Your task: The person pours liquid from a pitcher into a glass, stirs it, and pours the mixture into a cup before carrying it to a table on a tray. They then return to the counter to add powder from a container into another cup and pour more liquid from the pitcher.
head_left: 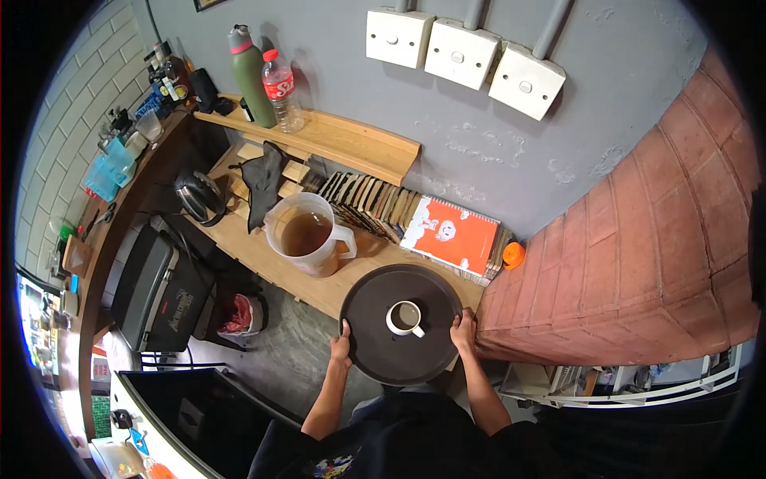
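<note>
Moderate, even light covers the table (372, 252); beyond its back edge, the plastic bottle (281, 94) and switch boxes (459, 53) throw soft shadows on the grey wall (447, 132). Off its front edge, the floor (294, 339) is dimmer. Glare burns out the far left. The tray (369, 347) looks crisp; wide-angle distortion bows the brickwork (626, 239) inside black corners.

One head-worn view, facing forward and down, tray (373, 323) fairly near, far-left edge hard to make out
</note>
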`<state>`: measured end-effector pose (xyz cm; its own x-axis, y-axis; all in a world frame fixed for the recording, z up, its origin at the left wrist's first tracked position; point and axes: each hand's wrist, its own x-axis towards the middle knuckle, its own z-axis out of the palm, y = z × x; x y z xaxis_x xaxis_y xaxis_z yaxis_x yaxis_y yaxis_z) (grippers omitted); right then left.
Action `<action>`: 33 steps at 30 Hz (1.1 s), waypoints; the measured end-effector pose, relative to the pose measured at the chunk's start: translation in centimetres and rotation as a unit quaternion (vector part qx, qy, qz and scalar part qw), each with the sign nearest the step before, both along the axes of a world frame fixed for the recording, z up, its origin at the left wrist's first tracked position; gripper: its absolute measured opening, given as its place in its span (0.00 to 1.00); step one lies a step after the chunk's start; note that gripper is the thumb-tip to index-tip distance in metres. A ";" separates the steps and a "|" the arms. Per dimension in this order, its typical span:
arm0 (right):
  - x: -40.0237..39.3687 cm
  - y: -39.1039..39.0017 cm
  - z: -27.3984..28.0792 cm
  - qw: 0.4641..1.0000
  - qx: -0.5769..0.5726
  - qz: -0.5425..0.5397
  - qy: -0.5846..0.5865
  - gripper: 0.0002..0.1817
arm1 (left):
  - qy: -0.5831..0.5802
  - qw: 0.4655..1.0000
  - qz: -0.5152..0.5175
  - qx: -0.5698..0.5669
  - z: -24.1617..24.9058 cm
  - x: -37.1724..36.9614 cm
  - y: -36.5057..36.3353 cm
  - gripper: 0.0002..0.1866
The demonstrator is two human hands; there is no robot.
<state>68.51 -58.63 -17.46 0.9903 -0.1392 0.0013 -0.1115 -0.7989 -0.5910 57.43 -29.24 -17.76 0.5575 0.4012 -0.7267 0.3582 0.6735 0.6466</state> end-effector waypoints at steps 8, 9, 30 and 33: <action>0.4 -0.3 3.8 0.991 -0.081 0.094 -0.056 0.16 | 0.035 0.996 0.074 0.031 -1.6 1.5 -1.0 0.36; 0.4 -0.1 4.5 0.987 -0.058 0.141 -0.046 0.17 | 0.034 0.996 0.074 0.030 -1.9 1.7 -1.3 0.36; -2.0 11.0 5.5 0.875 0.365 0.111 0.298 0.07 | -0.011 0.998 0.057 -0.009 0.9 -11.3 -0.2 0.18; -4.8 15.5 6.3 0.868 0.350 0.148 0.319 0.07 | -0.030 0.993 0.115 -0.015 2.5 -17.5 0.3 0.14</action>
<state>63.69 -43.14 -11.18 0.7511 0.3765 -0.5423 -0.4453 -0.3176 -0.8372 39.90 -28.89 -15.29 0.4973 0.5018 -0.7078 0.1541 0.7517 0.6412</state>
